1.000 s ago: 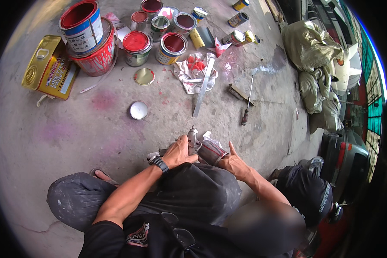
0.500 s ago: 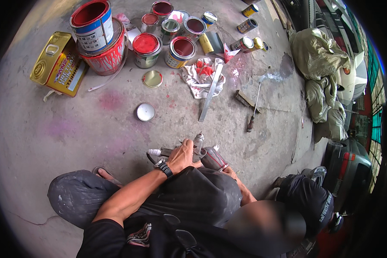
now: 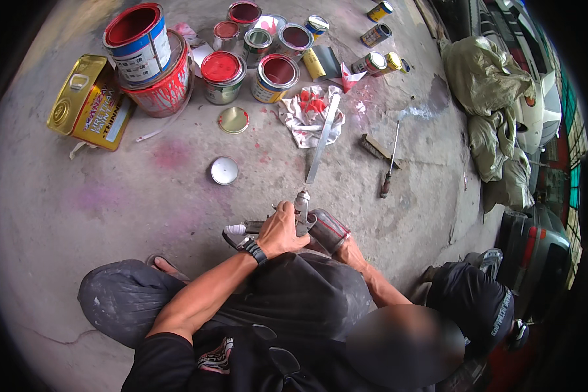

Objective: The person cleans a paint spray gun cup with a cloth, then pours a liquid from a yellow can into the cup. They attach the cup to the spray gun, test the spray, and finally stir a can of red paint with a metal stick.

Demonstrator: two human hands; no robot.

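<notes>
My left hand (image 3: 282, 230), with a black watch on its wrist, wraps round a metal spray gun (image 3: 302, 204) above my lap. Just to the right of the gun is a dark grey paint cup (image 3: 330, 230) streaked with red, lying tilted. My right hand (image 3: 351, 252) grips the lower end of this cup; some of its fingers are hidden. The cup's upper end meets the gun, though whether the two are joined I cannot tell. A hose (image 3: 236, 230) with white wrapping runs from the gun to the left.
Ahead on the concrete stand several paint cans (image 3: 276, 81), a red-stained bucket (image 3: 160, 98) and a gold thinner tin (image 3: 85, 108). Nearer lie two lids, a stained rag (image 3: 300, 124), a metal ruler (image 3: 323, 140), a brush (image 3: 375, 145) and a screwdriver (image 3: 387, 184). A person (image 3: 467, 304) crouches at lower right.
Both hands have moved slightly forward with the spray gun and cup. More of the cup and of my right hand and forearm now shows. The view has shifted a little.
</notes>
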